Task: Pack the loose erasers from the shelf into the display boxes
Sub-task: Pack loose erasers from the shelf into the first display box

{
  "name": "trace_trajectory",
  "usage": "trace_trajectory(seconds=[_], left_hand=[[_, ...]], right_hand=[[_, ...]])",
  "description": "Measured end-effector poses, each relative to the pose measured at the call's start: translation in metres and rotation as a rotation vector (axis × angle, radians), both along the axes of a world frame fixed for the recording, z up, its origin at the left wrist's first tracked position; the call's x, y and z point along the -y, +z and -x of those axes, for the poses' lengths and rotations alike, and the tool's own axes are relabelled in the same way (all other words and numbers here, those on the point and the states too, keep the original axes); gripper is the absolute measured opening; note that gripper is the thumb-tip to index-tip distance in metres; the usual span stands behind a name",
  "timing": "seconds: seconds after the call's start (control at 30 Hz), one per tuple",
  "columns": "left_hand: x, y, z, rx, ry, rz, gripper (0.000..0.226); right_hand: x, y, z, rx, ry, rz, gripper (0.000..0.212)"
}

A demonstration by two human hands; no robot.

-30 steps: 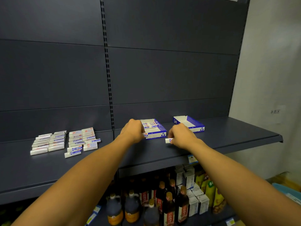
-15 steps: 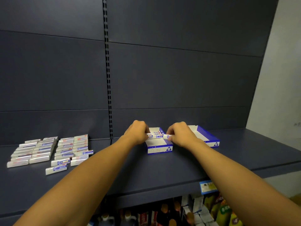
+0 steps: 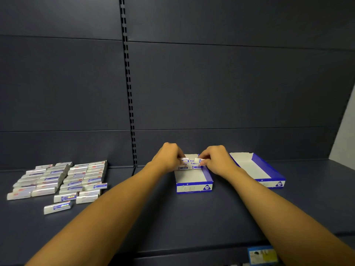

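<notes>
Left hand: the left hand point(image 3: 169, 158) is reaching into the far end of the near display box point(image 3: 194, 179), its fingers curling round an eraser point(image 3: 184, 161) there and seeming to be pinching it.
Right hand: the right hand point(image 3: 216, 160) is pinching another eraser point(image 3: 197, 160) just above the same end of the box, close beside the left hand.
Near display box: it is sitting on the shelf point(image 3: 172, 217) in front of the person, holding only a few erasers at its back; its front part is showing bare white card.
Second display box: the second display box point(image 3: 257, 169) is lying to the right of the first, slightly apart, with nothing visible inside.
Loose erasers: the loose erasers point(image 3: 57, 181) are lying in rows well to the left on the shelf, with a couple straying toward the front edge.
Progress: the packing is looking barely begun; by my judgement most of the pile is waiting to be moved, one box is only starting to fill and the other is not yet in use.
Lower edge: a price label point(image 3: 263, 255) is showing on the shelf front.
</notes>
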State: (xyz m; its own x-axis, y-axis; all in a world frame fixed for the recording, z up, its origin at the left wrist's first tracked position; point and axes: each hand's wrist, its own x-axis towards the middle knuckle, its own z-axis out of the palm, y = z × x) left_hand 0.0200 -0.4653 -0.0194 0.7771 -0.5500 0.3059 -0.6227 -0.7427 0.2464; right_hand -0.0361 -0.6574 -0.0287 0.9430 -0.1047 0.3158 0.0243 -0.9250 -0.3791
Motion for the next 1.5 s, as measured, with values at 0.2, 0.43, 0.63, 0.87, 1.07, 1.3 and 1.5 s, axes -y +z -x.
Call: trace_trajectory(seconds=[0.2,0.43,0.63,0.87,1.07,1.3,1.5], left_hand=[[0.004,-0.011,-0.007,0.027,0.076,0.075,0.022],[0.006,-0.029,-0.016,0.003,0.104,0.152,0.020],[0.006,-0.042,-0.017,0.017,0.103,0.176,0.019],[0.013,-0.045,-0.026,0.055,0.103,0.055,0.020],[0.018,-0.044,-0.030,0.053,0.097,0.048,0.020],[0.020,-0.040,-0.025,0.077,0.103,0.002,0.020],[0.024,-0.040,-0.025,0.102,0.105,-0.105,0.024]], right_hand=[[0.013,-0.011,-0.024,0.029,0.076,-0.076,0.016],[0.014,-0.027,-0.040,0.088,0.111,-0.171,0.018],[0.015,-0.042,-0.049,0.150,0.114,-0.248,0.015],[0.021,-0.041,-0.054,0.186,0.147,-0.269,0.012],[0.022,-0.043,-0.057,0.178,0.131,-0.253,0.016],[0.019,-0.044,-0.057,0.174,0.132,-0.227,0.014],[0.016,-0.044,-0.055,0.158,0.130,-0.198,0.016]])
